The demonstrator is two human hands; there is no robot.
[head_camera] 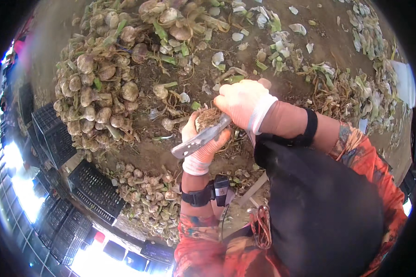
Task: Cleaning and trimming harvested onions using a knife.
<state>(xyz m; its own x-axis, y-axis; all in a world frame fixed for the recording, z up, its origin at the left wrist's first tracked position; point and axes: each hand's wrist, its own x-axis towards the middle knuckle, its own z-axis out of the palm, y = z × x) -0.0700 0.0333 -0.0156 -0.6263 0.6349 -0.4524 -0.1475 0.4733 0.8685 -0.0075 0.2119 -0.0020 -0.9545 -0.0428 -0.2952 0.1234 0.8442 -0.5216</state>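
Observation:
My left hand (202,147), in a gloved grip, holds a garlic bulb with its mat of dry roots (209,117) turned upward. Around a handle closes my right hand (244,102), also gloved; a rounded wooden end (264,83) pokes out past the fist. The flat metal blade (201,136) of this knife slants down and left across the front of the bulb, close to the roots. Whether its edge touches the bulb cannot be told. Loose bulbs with cut stems, such as one garlic bulb (161,90), lie on the soil beyond my left hand.
A large heap of garlic (104,93) rises at the left, and a second garlic pile (149,197) lies lower down. Black plastic crates (97,190) stand along the left side. Trimmed leaves and skins (280,48) litter the ground at the upper right. Dark cloth (322,207) covers my lap.

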